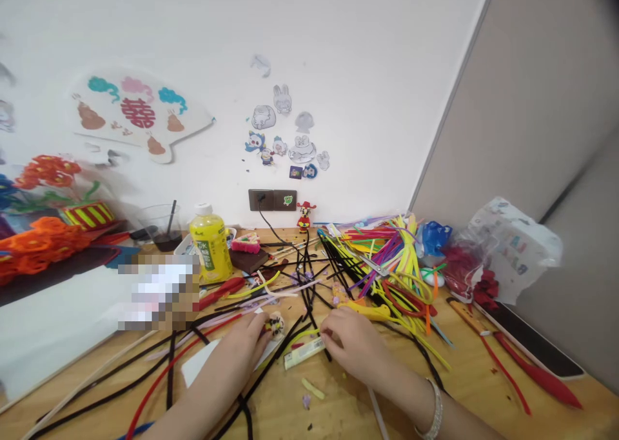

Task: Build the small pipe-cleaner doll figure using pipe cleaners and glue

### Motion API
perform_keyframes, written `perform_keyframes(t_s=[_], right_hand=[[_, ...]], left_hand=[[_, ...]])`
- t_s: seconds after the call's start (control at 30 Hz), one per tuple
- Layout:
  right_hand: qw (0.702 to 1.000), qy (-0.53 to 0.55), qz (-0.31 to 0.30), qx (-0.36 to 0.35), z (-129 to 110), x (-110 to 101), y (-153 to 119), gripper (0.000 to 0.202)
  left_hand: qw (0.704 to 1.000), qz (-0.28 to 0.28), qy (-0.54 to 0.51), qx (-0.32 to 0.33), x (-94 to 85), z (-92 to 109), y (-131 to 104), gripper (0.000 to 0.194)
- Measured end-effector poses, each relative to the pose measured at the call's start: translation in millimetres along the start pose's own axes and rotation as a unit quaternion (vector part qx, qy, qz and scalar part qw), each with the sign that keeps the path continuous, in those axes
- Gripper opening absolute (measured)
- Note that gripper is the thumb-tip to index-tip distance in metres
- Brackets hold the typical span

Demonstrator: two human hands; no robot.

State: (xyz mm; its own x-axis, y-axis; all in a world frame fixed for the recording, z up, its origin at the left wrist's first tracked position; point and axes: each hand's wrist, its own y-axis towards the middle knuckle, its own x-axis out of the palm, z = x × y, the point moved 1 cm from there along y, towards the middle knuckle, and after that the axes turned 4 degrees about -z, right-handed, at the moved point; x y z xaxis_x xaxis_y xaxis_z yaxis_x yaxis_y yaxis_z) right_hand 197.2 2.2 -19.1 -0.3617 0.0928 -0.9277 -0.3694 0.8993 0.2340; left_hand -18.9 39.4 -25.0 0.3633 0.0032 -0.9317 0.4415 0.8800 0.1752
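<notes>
At the front middle of the table, my left hand [246, 344] has its fingers closed around the edge of a small cream-and-black figure [276, 326], partly hidden by the fingers. Under that hand lies a white sheet of paper [196, 360]. My right hand [352, 338], with a bracelet on its wrist, is curled with fingertips together at the end of a pale printed tube [304, 353]. What those fingertips pinch, if anything, is hidden. Just behind the right hand lies a yellow-handled tool [368, 310]. Black fuzzy stems [305, 285] cross the table between the hands.
A yellow drink bottle [211, 246] and a plastic cup [162, 228] stand at back left. Coloured stems [396, 250] are heaped at back right, with scissors [374, 264] on them. Red-handled pliers [536, 369] lie right. A small red-hatted figurine [304, 217] stands by the wall.
</notes>
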Motion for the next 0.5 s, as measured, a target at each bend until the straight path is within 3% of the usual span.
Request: perform_keyframes(t_s=[0.17,0.37,0.5], right_hand=[[0.999,-0.016,0.025,-0.018,0.4,2.2,0.7,0.004],[0.998,-0.026,0.049,-0.035,2.1,6.1,2.4,0.005],[0.998,-0.006,0.059,-0.03,0.4,4.8,1.3,0.007]], left_hand=[[0.993,0.094,0.059,0.047,-10.8,3.6,-4.9,0.023],[0.98,-0.1,0.168,0.032,-10.2,34.1,-17.4,0.02],[0.979,-0.115,0.168,0.007,-7.2,33.7,-17.6,0.027]])
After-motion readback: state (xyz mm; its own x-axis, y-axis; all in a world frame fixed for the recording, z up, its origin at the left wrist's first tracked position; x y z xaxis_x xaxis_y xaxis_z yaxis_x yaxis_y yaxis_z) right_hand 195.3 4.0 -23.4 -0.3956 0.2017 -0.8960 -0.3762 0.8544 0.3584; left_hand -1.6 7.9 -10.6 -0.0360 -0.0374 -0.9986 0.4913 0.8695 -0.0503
